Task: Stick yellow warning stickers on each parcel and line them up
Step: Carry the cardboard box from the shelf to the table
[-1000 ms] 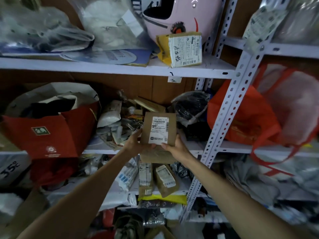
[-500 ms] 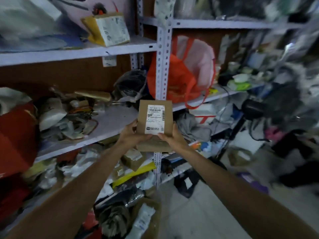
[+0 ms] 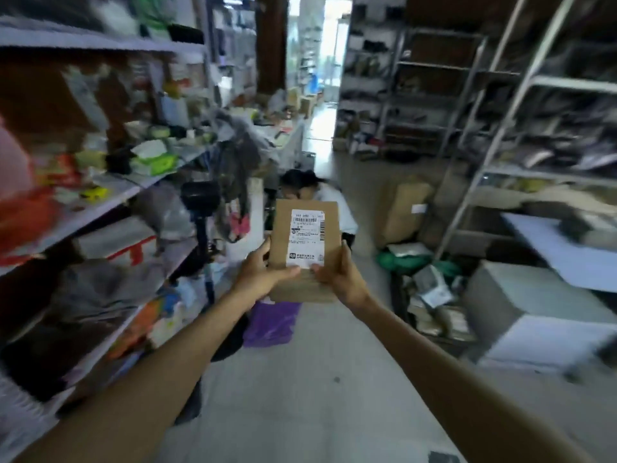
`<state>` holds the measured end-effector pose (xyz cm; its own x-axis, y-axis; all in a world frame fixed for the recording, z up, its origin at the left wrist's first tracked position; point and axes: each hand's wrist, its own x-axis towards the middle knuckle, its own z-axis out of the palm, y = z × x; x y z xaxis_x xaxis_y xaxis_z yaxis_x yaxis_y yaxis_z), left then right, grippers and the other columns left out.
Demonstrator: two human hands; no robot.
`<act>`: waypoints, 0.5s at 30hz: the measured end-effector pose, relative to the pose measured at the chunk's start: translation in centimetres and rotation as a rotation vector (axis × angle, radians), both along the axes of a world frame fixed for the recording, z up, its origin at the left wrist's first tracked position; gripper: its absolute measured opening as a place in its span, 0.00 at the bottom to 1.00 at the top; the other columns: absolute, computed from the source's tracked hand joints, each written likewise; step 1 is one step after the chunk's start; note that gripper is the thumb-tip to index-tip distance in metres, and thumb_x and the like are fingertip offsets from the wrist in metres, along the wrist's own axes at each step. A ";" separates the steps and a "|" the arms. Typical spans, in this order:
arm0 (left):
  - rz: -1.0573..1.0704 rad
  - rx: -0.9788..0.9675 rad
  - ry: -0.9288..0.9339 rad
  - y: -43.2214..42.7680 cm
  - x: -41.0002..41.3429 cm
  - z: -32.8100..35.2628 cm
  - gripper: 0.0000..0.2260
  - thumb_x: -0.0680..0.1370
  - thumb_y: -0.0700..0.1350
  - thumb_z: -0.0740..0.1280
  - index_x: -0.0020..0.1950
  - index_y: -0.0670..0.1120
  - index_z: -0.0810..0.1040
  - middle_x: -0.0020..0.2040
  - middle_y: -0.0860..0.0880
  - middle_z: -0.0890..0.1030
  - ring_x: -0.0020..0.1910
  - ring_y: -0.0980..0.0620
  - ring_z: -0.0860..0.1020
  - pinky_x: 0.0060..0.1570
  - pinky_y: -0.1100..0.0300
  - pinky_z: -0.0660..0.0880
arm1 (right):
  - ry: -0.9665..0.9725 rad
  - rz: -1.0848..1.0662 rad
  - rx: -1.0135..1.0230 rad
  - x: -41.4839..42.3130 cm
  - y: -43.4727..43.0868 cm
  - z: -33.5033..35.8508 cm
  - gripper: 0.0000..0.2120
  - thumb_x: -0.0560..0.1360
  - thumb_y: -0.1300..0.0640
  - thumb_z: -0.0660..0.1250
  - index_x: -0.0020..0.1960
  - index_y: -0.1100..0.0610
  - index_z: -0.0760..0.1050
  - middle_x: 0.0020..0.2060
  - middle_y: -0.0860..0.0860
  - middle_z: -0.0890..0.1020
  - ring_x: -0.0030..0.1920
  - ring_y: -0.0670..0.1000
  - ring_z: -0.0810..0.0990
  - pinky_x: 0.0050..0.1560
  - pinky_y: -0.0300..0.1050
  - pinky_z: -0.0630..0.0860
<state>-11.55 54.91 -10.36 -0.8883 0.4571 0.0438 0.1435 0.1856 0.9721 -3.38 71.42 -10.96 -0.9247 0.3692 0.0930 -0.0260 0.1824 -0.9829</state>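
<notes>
Brown parcel (image 3: 305, 252) upright at frame centre, label toward camera. Left hand (image 3: 258, 274) at its 8 o'clock, right hand (image 3: 340, 275) at 4 o'clock; both grips closed on lower edges. No yellow sticker visible. Step: carrying parcel. Next move needs flat spot and one free hand; blurred white surface (image 3: 561, 255) at 3 o'clock is perhaps counter.

Parcel storeroom. Steel shelves (image 3: 110, 203) at 9 o'clock, crammed with bagged goods (image 3: 96, 289); open racks (image 3: 551, 84) at 3 o'clock; cartons (image 3: 302, 101) on aisle floor (image 3: 300, 396) at 12 o'clock; grey box (image 3: 534, 315), loose packets (image 3: 430, 295) at 4 o'clock; labelled parcel (image 3: 305, 242) centre.
</notes>
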 end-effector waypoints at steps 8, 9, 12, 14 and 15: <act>-0.469 -0.049 0.018 23.1 4.2 0.3 0.43 0.62 0.47 0.81 0.73 0.49 0.67 0.62 0.52 0.79 0.59 0.53 0.77 0.61 0.57 0.73 | 0.006 -0.457 -0.114 12.1 16.0 0.6 0.25 0.75 0.64 0.69 0.66 0.55 0.60 0.56 0.48 0.79 0.51 0.43 0.79 0.44 0.35 0.79; -0.520 -0.062 0.023 25.4 5.0 0.5 0.42 0.63 0.46 0.81 0.74 0.50 0.66 0.62 0.54 0.77 0.60 0.53 0.76 0.60 0.58 0.73 | -0.001 -0.521 -0.099 13.4 17.5 0.4 0.25 0.75 0.64 0.68 0.66 0.54 0.60 0.57 0.48 0.78 0.52 0.43 0.79 0.45 0.35 0.79; -0.696 -0.049 0.049 31.6 7.3 0.3 0.42 0.62 0.47 0.81 0.73 0.49 0.66 0.61 0.54 0.77 0.61 0.53 0.75 0.60 0.59 0.72 | -0.002 -0.711 -0.065 16.8 20.7 -0.1 0.23 0.75 0.63 0.69 0.64 0.56 0.62 0.62 0.54 0.77 0.57 0.50 0.79 0.51 0.42 0.80; -0.808 -0.073 0.045 34.8 8.9 0.1 0.45 0.62 0.47 0.81 0.75 0.48 0.65 0.64 0.50 0.77 0.62 0.51 0.75 0.63 0.55 0.72 | 0.016 -0.842 -0.067 18.9 22.2 -0.4 0.22 0.74 0.63 0.70 0.63 0.55 0.63 0.62 0.56 0.77 0.59 0.54 0.78 0.54 0.49 0.79; -0.870 -0.082 0.050 36.2 9.7 0.0 0.44 0.63 0.46 0.81 0.75 0.48 0.64 0.64 0.49 0.77 0.62 0.49 0.75 0.63 0.54 0.72 | 0.014 -0.908 -0.067 19.8 22.4 -0.4 0.23 0.74 0.61 0.71 0.63 0.54 0.63 0.61 0.55 0.77 0.58 0.54 0.78 0.55 0.51 0.79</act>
